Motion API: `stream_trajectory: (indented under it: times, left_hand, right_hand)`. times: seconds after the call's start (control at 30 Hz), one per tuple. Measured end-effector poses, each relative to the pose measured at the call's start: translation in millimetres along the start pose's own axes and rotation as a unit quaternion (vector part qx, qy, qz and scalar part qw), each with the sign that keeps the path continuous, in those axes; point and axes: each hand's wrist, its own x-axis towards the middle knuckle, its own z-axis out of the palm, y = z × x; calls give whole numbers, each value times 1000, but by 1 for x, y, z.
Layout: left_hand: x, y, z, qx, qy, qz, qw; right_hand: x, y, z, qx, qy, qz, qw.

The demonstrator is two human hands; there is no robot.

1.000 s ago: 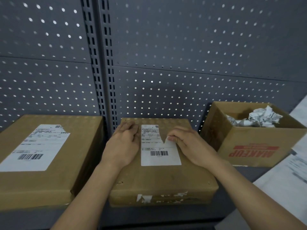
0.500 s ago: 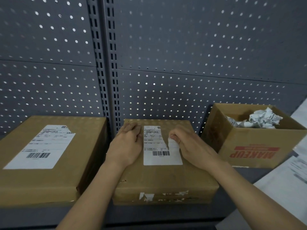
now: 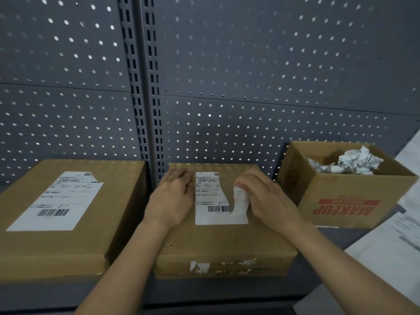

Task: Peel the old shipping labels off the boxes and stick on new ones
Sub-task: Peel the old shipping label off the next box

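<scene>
A grey metal shelf (image 3: 227,294) stands against a perforated back wall. At left sits a closed brown cardboard box (image 3: 75,242) with a white printed label (image 3: 56,201) on top. At centre, the left hand (image 3: 172,196) rests on the middle cardboard box (image 3: 222,244), fingers bent and holding nothing, just beside the old white shipping label (image 3: 211,201). The right hand (image 3: 268,198) pinches a torn strip (image 3: 241,198) lifted from that label's right side; the rest lies stuck flat. At right, an open cardboard box (image 3: 352,201) holds crumpled white paper (image 3: 354,162). Peeling looks under way. The next move probably calls for a slow, low pull, then lifting the remainder.
</scene>
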Motion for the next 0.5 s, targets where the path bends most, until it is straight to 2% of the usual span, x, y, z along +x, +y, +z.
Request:
stream_trajectory:
  times: [0.13,0.2,0.3,0.5]
  left_hand:
    - [1,-1,1,-1,0,-1,1000]
    - [1,-2,1,-3,-3,-3,1000]
    - [1,-2,1,-9,-3,-5,1000]
    - [0,-1,0,-8,1,2,1000]
  right_hand:
    - [-1,2,0,19,18,2,1000]
    - [0,1,-1,61,4,43,997]
    - [2,-12,0,120,-82,103,984]
    - [-4,-23,-3,61,-153,132,977]
